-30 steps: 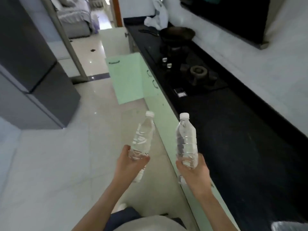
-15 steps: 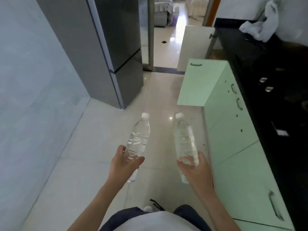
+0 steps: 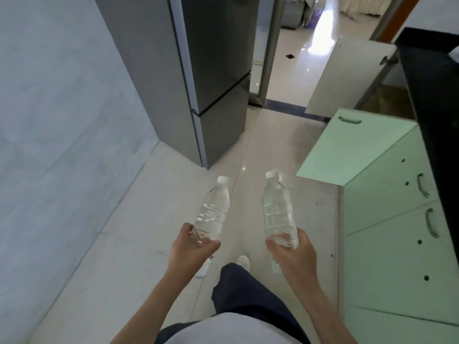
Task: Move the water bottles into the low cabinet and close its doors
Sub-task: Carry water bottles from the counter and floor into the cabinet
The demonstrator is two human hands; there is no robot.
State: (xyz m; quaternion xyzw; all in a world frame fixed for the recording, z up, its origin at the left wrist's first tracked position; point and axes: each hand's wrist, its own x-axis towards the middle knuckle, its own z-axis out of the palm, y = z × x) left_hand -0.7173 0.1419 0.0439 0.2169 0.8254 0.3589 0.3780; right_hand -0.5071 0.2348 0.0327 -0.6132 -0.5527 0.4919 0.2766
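A grey fridge (image 3: 218, 83) stands ahead on your left. On your right an open green cabinet door (image 3: 347, 147) juts over the floor (image 3: 149, 232), with a white door (image 3: 347, 78) swung out beyond it. Your left hand (image 3: 192, 247) and right hand (image 3: 293, 252) each curl their fingers round a bottle's base. The left bottle (image 3: 212, 212) and right bottle (image 3: 278, 209) hang over the floor, caps pointing forward, long axes roughly parallel.

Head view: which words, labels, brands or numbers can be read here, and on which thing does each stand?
None can be read.
On the left bottle: clear plastic, no printed label visible.
On the right bottle: the same.
On the fridge and the green cabinet doors: no writing visible.
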